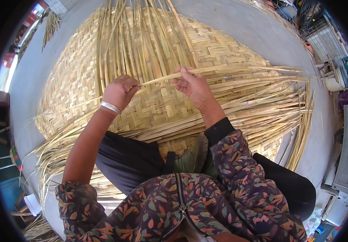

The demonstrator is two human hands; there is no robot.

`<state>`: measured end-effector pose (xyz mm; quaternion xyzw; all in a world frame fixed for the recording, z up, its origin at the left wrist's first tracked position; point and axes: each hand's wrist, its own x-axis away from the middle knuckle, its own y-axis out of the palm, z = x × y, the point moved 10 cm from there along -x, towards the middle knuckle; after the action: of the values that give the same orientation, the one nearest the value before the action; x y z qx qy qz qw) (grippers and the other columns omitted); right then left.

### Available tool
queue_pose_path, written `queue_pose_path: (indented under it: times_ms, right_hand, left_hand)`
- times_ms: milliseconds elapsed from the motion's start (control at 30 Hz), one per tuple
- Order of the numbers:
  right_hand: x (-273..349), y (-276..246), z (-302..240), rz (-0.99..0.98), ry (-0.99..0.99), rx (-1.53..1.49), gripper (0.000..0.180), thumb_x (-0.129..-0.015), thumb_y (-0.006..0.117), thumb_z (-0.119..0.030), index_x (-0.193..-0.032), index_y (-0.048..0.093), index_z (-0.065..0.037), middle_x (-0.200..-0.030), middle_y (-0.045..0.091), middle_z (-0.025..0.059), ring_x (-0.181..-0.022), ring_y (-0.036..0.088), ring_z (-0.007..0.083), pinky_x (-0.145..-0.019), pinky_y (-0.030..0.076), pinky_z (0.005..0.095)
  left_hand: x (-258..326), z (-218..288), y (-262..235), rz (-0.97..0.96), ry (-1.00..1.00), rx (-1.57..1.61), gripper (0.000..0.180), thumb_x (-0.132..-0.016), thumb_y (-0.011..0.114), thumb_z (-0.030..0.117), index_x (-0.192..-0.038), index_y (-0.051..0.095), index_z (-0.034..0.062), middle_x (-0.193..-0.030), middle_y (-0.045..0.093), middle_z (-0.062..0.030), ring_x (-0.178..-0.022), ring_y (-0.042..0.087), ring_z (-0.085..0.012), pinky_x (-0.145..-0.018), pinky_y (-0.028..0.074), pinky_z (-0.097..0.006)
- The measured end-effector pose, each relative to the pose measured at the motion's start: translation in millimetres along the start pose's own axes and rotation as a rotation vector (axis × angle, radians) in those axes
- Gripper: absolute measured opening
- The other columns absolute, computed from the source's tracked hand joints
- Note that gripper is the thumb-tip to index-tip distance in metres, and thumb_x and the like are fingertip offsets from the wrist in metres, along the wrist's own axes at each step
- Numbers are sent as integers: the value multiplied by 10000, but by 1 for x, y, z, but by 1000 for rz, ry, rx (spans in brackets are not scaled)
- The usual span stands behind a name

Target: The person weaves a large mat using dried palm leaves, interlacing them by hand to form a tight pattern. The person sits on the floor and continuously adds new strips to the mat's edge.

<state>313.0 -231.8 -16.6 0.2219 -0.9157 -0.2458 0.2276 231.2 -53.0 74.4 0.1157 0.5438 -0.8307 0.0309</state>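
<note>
A long pale reed strip (158, 80) runs slantwise above the woven mat, held between my two hands. My left hand (119, 92), with a silver bangle at its wrist, is closed in a pinch at the strip's left part. To the right, my right hand (194, 86) grips the same strip between thumb and fingers, its other fingers loosely curled. Beneath both hands lies the mat (81, 66), woven in a zigzag pattern. A row of long loose strips (131, 44) stretches away over its far part. Nearer me, a thick bundle of strips (254, 109) lies crosswise.
My bent legs (129, 151) rest over the mat's near part. More strips (303, 129) lie at the right on the grey floor (230, 20). A wire crate (328, 42) and a grey cabinet-like object (346, 149) stand along the right side. A dried bunch (52, 25) is at the far left.
</note>
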Motion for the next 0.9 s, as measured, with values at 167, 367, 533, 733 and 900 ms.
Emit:
queue_pose_path:
  times_ms: [167, 367, 533, 733, 900]
  right_hand:
    - [-4, -14, 30, -37, 95, -217, 162, -908, 576, -205, -1014, 588, -84, -974, 649, 71, -817, 641, 158, -679, 531, 283]
    - [3, -1, 56, -126, 177, -317, 113, -895, 593, -156, -978, 616, -83, -906, 650, 54, -795, 634, 140, -670, 537, 268]
    - [2, -4, 59, -102, 159, -310, 92, -881, 614, -134, -960, 611, -86, -812, 633, 20, -720, 633, 122, -606, 536, 237]
    - [1, -4, 55, -27, 112, -180, 126, -874, 630, -165, -933, 582, -66, -734, 609, 17, -655, 614, 103, -552, 508, 218]
    - [0, 3, 29, -18, -16, 68, 144, -883, 622, -183, -916, 592, -46, -697, 603, 22, -603, 581, 84, -522, 486, 203]
  left_hand:
    - [7, 7, 14, -22, -24, -45, 86, -810, 658, 140, -802, 623, 61, -746, 611, -52, -702, 612, -207, -624, 481, -322]
    - [24, -51, 51, -312, -474, 531, 109, -832, 681, 130, -852, 641, 30, -735, 613, 7, -677, 526, -52, -620, 429, -210]
    - [20, -41, 53, -423, -553, 586, 171, -830, 694, 167, -925, 658, 29, -772, 632, 1, -696, 539, -56, -643, 442, -218]
    - [17, -32, 48, -341, -431, 484, 194, -838, 688, 182, -916, 669, 5, -769, 637, -5, -698, 547, -64, -656, 464, -239]
    - [18, -32, 47, -303, -441, 560, 193, -827, 697, 177, -904, 676, 2, -741, 639, -24, -678, 551, -78, -635, 467, -237]
